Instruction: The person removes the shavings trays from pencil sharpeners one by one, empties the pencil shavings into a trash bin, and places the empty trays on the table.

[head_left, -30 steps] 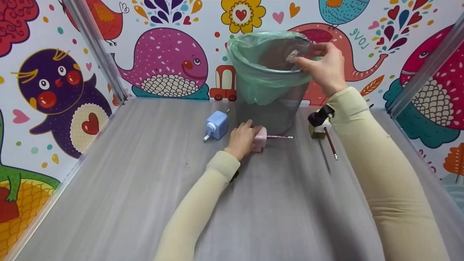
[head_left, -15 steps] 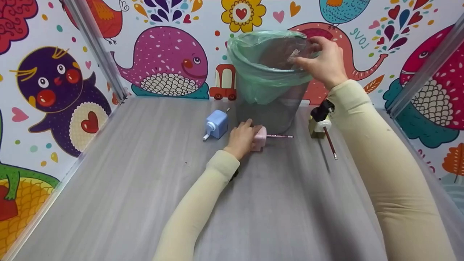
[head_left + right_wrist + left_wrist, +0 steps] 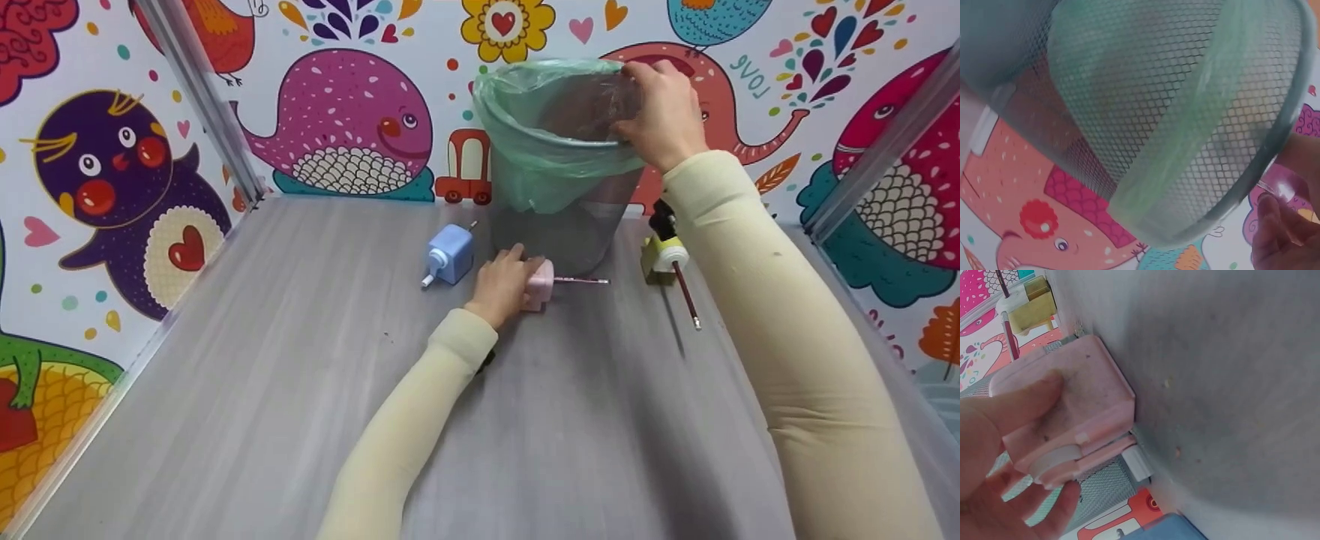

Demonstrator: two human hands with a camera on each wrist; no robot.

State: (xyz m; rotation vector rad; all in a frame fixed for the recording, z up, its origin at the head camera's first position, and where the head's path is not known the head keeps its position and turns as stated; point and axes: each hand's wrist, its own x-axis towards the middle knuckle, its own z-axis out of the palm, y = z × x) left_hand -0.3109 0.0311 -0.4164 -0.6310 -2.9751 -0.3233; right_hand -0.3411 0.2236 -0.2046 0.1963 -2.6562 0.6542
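Observation:
My left hand (image 3: 501,289) grips a pink crank pencil sharpener (image 3: 1072,394) on the table, thumb across its body and fingers round the crank side. A pencil (image 3: 583,280) sticks out of it to the right. At the right rim of the waste bin (image 3: 559,240), my right hand (image 3: 667,116) pinches a small clear plastic tray (image 3: 1279,187) between thumb and fingers. The tray is mostly hidden by the hand in the head view. A thin green bag (image 3: 540,180) lines the mesh bin and folds over its rim.
A blue crank sharpener (image 3: 450,255) stands left of the bin. To the right, under my right forearm, is a yellow sharpener (image 3: 660,262) with a brown pencil (image 3: 686,296) in it. Patterned wall panels (image 3: 352,127) close off the back and sides.
The clump of shavings seen at the right hand's fingertips earlier no longer shows. That hand has turned and shifted slightly up and left at the rim. The left hand stays on the pink sharpener.

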